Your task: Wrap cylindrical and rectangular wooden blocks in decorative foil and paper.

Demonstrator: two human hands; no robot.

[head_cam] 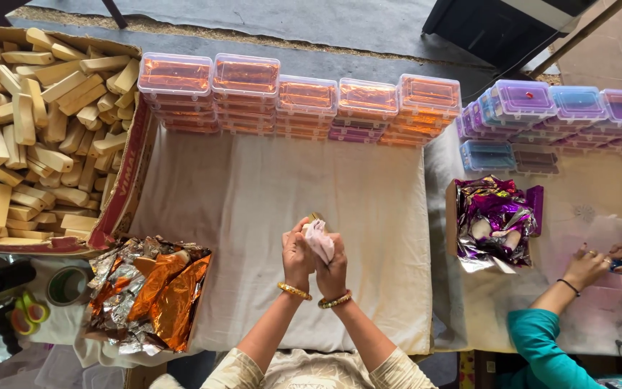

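Note:
My left hand (pixel 296 256) and my right hand (pixel 334 270) are pressed together over the white cloth (pixel 253 202). Between them they hold a small tan block (pixel 316 217), of which only the top shows, and a crumpled pale pink cloth (pixel 319 240) wrapped against it. Both wrists wear gold bangles. A cardboard box (pixel 120 191) full of tan wooden-looking bars (pixel 30 130) stands to the left. A pile of orange and silver foil wrappers (pixel 152 288) lies at the near left.
Stacks of clear-lidded orange plastic cases (pixel 304 104) line the far edge, with purple and blue ones (pixel 563 108) to the right. A box of purple foil (pixel 494 220) sits right. A person in a teal sleeve (pixel 541 338) works there. A tape roll (pixel 66 286) lies at left.

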